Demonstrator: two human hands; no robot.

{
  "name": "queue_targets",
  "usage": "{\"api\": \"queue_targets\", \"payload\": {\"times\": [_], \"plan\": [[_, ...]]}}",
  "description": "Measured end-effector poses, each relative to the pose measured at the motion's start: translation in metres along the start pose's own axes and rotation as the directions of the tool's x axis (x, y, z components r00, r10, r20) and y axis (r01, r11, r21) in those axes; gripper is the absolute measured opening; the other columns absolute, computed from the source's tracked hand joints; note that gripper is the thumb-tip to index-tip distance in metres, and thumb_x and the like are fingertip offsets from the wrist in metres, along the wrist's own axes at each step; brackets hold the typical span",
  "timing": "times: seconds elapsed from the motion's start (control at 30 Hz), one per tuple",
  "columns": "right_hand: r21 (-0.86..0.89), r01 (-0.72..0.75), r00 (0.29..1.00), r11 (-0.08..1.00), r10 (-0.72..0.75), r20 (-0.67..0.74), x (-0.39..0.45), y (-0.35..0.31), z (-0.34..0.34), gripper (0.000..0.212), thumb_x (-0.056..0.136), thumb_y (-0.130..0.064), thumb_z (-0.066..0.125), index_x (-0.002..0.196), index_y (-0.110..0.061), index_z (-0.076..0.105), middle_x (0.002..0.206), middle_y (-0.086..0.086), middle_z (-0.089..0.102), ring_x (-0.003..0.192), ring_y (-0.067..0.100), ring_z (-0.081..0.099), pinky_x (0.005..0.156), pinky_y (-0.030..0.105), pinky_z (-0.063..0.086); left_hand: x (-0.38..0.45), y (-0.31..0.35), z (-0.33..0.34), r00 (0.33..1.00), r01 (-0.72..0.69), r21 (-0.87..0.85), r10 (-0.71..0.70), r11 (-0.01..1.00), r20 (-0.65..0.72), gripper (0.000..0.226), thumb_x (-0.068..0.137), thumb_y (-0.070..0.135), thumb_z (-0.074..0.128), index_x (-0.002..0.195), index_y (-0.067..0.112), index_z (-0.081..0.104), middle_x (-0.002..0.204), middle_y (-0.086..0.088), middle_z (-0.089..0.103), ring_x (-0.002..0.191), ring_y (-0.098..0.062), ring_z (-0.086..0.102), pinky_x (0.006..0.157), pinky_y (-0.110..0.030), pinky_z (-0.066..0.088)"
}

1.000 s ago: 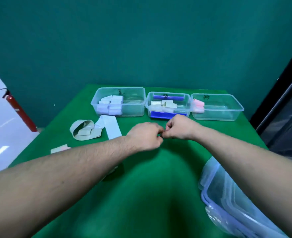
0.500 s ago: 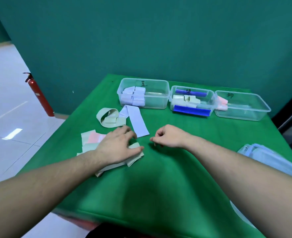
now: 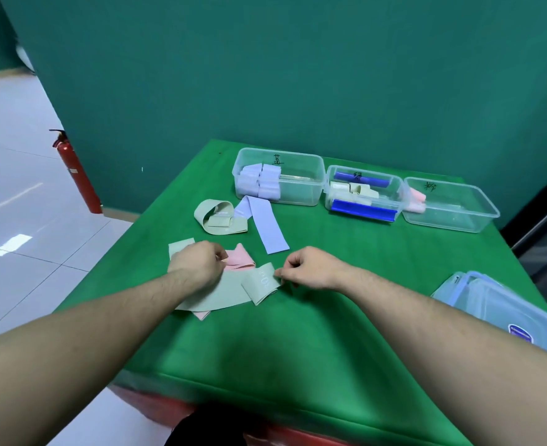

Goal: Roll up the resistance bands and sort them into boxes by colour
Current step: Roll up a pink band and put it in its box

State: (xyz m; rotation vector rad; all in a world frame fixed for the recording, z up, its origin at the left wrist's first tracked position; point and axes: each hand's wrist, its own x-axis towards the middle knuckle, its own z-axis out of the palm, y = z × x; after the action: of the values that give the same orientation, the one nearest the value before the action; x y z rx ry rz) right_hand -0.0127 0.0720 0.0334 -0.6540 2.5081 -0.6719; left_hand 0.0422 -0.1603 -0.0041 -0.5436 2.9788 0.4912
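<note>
the left hand (image 3: 198, 265) lies knuckles up on a heap of loose bands near the counter's (image 3: 297, 349) left edge, fingers curled down onto a pink band (image 3: 238, 259); the fingertips are hidden under the hand, so whether it truly pinches the pink band cannot be told. the right hand (image 3: 310, 268) is clenched just beside it, thumb and forefinger pinching the corner of a pale green band (image 3: 260, 283) whose folded end carries faint print too small to read. that green band runs back under the left forearm, and a second bit of pink pokes out beneath its near edge, mostly covered.

farther in, toward the back of the counter, a looped green band (image 3: 219, 218) lies touching a flat lilac band (image 3: 265, 225). along the back edge stand three clear boxes in a row. the left box (image 3: 304, 175) holds rolled lilac bands stacked at its left end. the middle box (image 3: 362, 194) holds cream-green rolls and two dark blue pieces; what the blue pieces are is hard to make out. the right box (image 3: 455, 207) holds pink rolls at its left end. each box bears a handwritten mark i cannot read.

at the counter's right edge a stack of clear lids (image 3: 497, 310) is cut off by the frame. a red fire extinguisher (image 3: 76, 175) stands on the floor by the wall.
</note>
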Motion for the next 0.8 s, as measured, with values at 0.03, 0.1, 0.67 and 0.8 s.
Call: {"api": "queue_targets", "payload": {"times": [0.03, 0.1, 0.67, 0.8], "plan": [[0.003, -0.001, 1.0, 1.0, 0.001, 0.003, -0.002, -0.002, 0.002, 0.027, 0.091, -0.04, 0.065, 0.074, -0.019, 0.07, 0.064, -0.008, 0.065, 0.053, 0.008, 0.052, 0.052, 0.018, 0.042, -0.003, 0.001, 0.0, 0.999, 0.002, -0.008, -0.003, 1.0, -0.035, 0.019, 0.093, 0.038, 0.058, 0.109, 0.035, 0.068, 0.117, 0.008, 0.067, 0.106, -0.02, 0.061, 0.091, -0.033, 0.048], [0.01, -0.006, 1.0, 1.0, 0.006, -0.002, -0.004, -0.004, 0.006, 0.026, 0.09, -0.039, 0.065, 0.07, -0.021, 0.066, 0.064, -0.009, 0.064, 0.056, 0.008, 0.053, 0.055, 0.019, 0.043, -0.008, 0.006, 0.0, 0.994, -0.023, -0.044, 0.018, 0.999, -0.111, 0.018, 0.094, 0.044, 0.056, 0.105, 0.035, 0.066, 0.115, 0.007, 0.063, 0.107, -0.02, 0.058, 0.092, -0.037, 0.045], [0.236, 0.242, 0.908, 0.941, -0.134, -0.397, -0.079, -0.019, -0.015, 0.074, 0.085, -0.019, 0.07, 0.146, -0.029, 0.03, 0.126, -0.003, 0.061, 0.108, 0.02, 0.063, 0.097, 0.036, 0.05, -0.096, 0.133, -0.054, 0.943, -0.33, -0.758, 0.239, 0.563, -0.233, 0.012, 0.091, 0.013, 0.065, 0.099, 0.018, 0.073, 0.095, 0.001, 0.072, 0.085, -0.013, 0.064, 0.08, -0.022, 0.05], [0.33, 0.19, 0.873, 0.925, -0.005, -0.488, -0.111, -0.016, -0.031, 0.042, 0.092, -0.019, 0.054, 0.132, -0.031, 0.046, 0.104, -0.004, 0.066, 0.093, 0.022, 0.065, 0.088, 0.038, 0.052, -0.119, 0.163, -0.06, 0.963, -0.258, -0.86, 0.19, 0.44, -0.192, 0.011, 0.09, 0.012, 0.068, 0.099, 0.017, 0.072, 0.09, 0.001, 0.07, 0.063, -0.004, 0.06, 0.063, -0.016, 0.049]]}}
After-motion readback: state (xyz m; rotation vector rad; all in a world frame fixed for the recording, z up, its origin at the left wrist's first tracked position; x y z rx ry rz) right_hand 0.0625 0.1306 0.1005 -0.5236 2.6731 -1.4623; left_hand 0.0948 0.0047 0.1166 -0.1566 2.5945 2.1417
